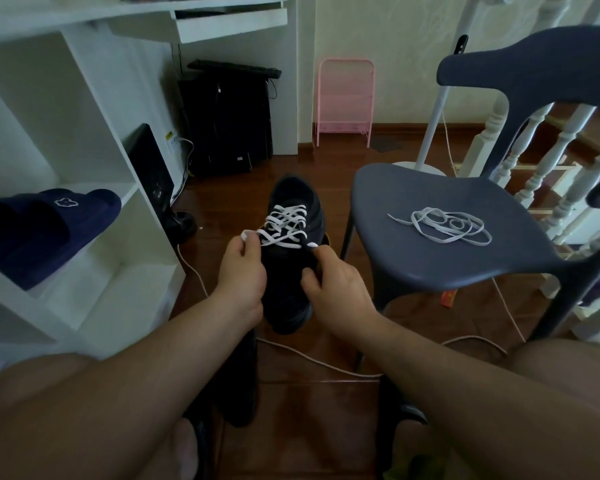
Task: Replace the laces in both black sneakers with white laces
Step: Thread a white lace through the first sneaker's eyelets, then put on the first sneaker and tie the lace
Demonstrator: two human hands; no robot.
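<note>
left hand [240, 271] fingers pinch one end of the white flat lace [284, 227] | right hand [333, 282] fingers pinch the other end | black cloth sneaker [291, 251] mid-frame, held up | loose white lace [444, 225] on grey plastic chair [413, 258], right

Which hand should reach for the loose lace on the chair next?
The right hand, probably. The loose white lace lies on the chair seat, on that hand's side. The left hand is across the sneaker, pinching a lace end.
</note>
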